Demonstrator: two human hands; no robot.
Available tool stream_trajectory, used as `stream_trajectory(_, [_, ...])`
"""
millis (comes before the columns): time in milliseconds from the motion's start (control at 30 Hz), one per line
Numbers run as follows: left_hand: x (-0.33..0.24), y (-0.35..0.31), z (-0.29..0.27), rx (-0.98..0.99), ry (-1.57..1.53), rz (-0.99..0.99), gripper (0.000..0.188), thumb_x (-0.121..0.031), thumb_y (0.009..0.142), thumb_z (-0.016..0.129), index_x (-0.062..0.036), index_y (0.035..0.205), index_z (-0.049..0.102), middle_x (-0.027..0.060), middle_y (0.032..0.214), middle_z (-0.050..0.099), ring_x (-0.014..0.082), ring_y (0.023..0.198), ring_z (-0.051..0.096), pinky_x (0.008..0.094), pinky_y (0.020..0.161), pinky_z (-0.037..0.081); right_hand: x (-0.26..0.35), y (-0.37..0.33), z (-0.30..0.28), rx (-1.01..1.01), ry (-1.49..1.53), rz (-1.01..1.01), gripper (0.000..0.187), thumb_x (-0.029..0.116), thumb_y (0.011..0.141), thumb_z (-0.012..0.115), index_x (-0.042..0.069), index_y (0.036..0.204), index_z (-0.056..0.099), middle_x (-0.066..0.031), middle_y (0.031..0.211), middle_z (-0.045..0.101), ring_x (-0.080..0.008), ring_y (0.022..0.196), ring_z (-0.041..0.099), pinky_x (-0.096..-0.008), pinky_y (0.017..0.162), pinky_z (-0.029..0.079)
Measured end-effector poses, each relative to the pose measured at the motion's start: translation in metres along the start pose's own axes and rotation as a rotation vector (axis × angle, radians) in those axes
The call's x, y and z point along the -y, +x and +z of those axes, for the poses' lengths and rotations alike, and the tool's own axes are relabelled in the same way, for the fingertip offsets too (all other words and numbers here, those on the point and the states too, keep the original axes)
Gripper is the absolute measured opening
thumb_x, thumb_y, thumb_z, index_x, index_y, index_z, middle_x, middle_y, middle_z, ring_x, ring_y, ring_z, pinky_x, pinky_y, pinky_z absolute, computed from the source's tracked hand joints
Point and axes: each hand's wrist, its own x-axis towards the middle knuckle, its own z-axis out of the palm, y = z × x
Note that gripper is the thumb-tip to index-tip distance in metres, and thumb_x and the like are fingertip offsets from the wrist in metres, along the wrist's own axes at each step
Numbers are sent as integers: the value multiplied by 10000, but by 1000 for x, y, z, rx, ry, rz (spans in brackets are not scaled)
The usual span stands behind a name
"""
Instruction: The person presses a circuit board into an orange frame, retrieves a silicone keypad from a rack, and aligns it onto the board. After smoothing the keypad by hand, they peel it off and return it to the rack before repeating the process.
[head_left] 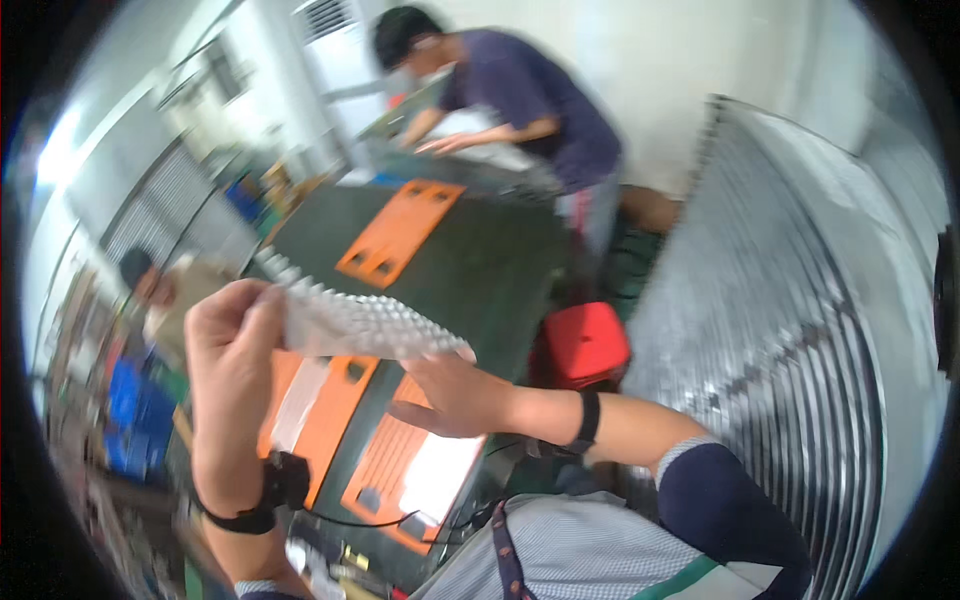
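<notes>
A translucent white sheet (365,325) with rows of small raised bumps is held up above the table, slanting down to the right. Its left end is pinched between the thumb and fingers of my left hand (235,335). At the lower right end, the fingers of my right hand (455,395) hold the sheet's edge, while the thumb stands apart below. Beneath the sheet lie two orange boards with dark cutouts: the left board (338,425) bears a pale strip, and the right board (375,465) has grooves and a white patch (440,478). The sheet and hands partly hide both.
Another orange board (405,230) lies farther off on the dark green table (490,250). Across it a person (540,100) bends over their work; another person (165,290) is at left. A red stool (587,340) and ribbed metal sheeting (770,300) stand right, blue bins (135,415) left.
</notes>
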Motion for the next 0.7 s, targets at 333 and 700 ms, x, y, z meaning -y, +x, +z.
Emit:
stream_trajectory(333, [-76, 148, 114, 262, -479, 199, 244, -182, 857, 499, 42, 830, 590, 32, 662, 532, 105, 567, 509, 218, 519, 396, 38, -15, -240, -419, -956, 494, 457, 399, 798, 557, -41, 901, 626, -226, 874, 629, -386, 875, 604, -470, 827, 451])
stream_trajectory(700, [-231, 152, 323, 1088, -870, 429, 209, -204, 859, 543, -2, 860, 594, 51, 754, 575, 129, 625, 555, 250, 552, 460, 217, -171, -306, -426, -1221, 1362, 483, 342, 856, 519, -68, 1111, 493, -246, 918, 615, -373, 896, 592, -407, 806, 476])
